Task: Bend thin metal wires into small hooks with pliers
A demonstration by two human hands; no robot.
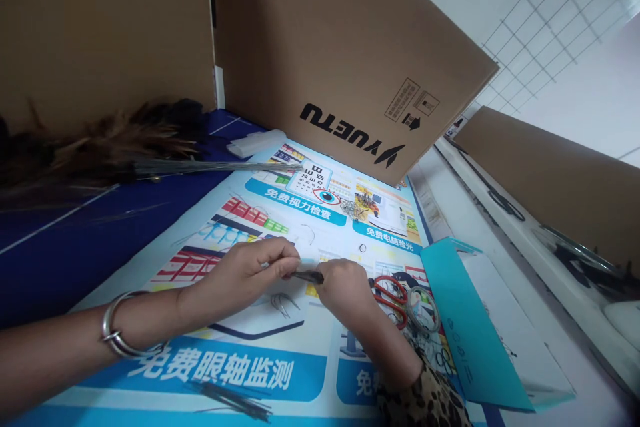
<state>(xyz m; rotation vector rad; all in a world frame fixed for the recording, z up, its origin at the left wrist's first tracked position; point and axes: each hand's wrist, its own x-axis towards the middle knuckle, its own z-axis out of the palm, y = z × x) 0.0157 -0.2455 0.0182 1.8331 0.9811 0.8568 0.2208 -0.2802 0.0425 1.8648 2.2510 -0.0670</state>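
My right hand [346,285] is wrapped around what look like small dark pliers [309,275], with the metal tip pointing left. My left hand [263,270] is closed in a pinch at that tip; whatever is between its fingers is too small to make out. Below the hands lie a few bent wire pieces [285,305] on the printed sheet. Just right of my right hand are red-handled scissors [391,299] and a coil of wire [423,310]. A bundle of dark wire lengths [235,400] lies near the front edge.
A large cardboard box [280,73] stands at the back. Brown feathers [100,143] and a bundle of long thin wires [215,167] lie at the left. An open teal-and-white box [475,333] sits at the right. A small ring [363,248] rests on the printed sheet [320,347].
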